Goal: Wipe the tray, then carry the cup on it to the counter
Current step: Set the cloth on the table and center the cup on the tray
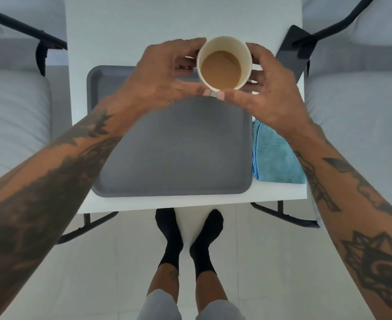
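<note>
Cradling the cup between 2 hands, you have it raised over the far edge of the grey tray, with tan liquid filling it part way. Your left hand is closed around the cup's left wall, thumb tip at the near rim, and your right hand is closed on the right wall the same way. It looks like thin paper, so judge it light but soft: squeeze and the wall may buckle, tilt and the drink may spill. Hold it low on the sides, level, with gentle pressure. The tray looks stiff with a raised lip and rounded corners, and its bare floor shows no obvious mess; whether it is already wiped I cannot tell. Just right of it lies a folded blue cloth, touching or nearly touching the tray's edge. A dark phone rests further back. All sit on a narrow white table, with pale cushioned seats on both sides and a light floor below.
</note>
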A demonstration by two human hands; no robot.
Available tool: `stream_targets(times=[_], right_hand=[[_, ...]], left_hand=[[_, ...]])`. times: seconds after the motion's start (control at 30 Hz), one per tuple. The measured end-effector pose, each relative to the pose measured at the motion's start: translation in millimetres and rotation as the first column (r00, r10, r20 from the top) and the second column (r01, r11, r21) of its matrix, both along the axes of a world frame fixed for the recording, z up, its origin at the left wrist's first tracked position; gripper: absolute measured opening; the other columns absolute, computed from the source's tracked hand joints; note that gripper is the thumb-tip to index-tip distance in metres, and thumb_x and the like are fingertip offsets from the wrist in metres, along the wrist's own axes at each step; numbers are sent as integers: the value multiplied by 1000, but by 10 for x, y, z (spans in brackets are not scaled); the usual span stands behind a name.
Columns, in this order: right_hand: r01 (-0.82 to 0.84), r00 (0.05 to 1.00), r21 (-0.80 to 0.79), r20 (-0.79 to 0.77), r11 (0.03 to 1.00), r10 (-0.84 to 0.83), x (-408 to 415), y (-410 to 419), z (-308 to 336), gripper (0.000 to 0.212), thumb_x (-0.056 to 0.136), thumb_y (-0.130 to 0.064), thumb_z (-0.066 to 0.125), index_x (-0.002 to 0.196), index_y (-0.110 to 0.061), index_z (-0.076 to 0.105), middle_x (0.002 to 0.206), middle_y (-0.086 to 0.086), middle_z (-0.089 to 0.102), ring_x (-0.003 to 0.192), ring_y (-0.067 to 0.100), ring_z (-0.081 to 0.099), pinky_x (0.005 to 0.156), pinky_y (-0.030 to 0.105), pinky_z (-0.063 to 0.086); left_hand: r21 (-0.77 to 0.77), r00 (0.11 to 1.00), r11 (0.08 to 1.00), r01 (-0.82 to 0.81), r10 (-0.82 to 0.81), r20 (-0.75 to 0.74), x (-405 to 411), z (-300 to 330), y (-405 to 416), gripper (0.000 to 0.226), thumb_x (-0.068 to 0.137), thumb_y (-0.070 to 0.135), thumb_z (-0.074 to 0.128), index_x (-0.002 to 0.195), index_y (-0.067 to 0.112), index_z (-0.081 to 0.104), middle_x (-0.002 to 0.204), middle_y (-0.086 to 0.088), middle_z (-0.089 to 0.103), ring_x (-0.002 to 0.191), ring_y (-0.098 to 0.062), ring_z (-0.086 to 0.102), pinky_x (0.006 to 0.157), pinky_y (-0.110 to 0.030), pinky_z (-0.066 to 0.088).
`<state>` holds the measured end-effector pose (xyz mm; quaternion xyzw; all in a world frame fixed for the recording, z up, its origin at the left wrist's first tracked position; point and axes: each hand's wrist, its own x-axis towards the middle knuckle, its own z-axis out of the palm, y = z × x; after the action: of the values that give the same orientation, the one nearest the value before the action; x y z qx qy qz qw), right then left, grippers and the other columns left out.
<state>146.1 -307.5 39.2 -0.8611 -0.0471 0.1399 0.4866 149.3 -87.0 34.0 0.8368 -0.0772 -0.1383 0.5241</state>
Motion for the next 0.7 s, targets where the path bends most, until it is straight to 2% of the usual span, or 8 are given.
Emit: stream_targets(times=[0.2, 0.3, 0.37, 0.53, 0.7], right_hand=[[-13, 999, 53, 34, 999, 11, -161, 376, 94, 84, 68, -37, 89, 138, -15, 49, 128, -7, 62, 115, 5, 64, 99, 28, 55], [-28, 1000, 62, 16, 998, 27, -317, 549, 14, 83, 68, -35, 89, 138, -16, 50, 122, -16, 60, 115, 5, 64, 98, 29, 55], [-44, 999, 69, -5, 997, 44, -422, 638, -77, 85, 67, -37, 89, 139, -18, 49, 128, -10, 60, 118, 7, 63, 98, 33, 55], [-96, 994, 27, -49, 995, 97, -662, 777, -270, 85, 70, -37, 88, 141, -19, 46, 134, -5, 58, 121, 8, 60, 98, 31, 55], [-97, 994, 12, -57, 995, 97, -839, 836, -356, 84, 72, -35, 88, 142, -18, 45, 136, -4, 57, 121, 8, 60, 98, 30, 56]], left_hand=[[-19, 998, 998, -61, 61, -22, -270, 201, 373, 87, 67, 28, 87, 143, 8, 50, 137, -4, 60, 122, -8, 62, 103, -24, 50], [-28, 995, 996, -90, 88, -48, -477, 177, 522, 86, 67, 23, 85, 143, 5, 49, 133, 0, 60, 121, -2, 61, 100, -17, 49], [-24, 993, 995, -97, 95, -72, -621, 119, 607, 84, 68, 19, 84, 143, 6, 49, 133, 4, 59, 120, 3, 60, 99, -14, 48], [-68, 979, 987, -142, 130, -158, -940, -96, 724, 78, 72, 12, 84, 142, 18, 49, 137, -2, 59, 124, -6, 60, 105, -31, 50], [-107, 954, 977, -187, 154, -256, -1103, -241, 750, 82, 73, 6, 82, 146, 18, 46, 136, 0, 57, 126, -5, 58, 104, -28, 50]])
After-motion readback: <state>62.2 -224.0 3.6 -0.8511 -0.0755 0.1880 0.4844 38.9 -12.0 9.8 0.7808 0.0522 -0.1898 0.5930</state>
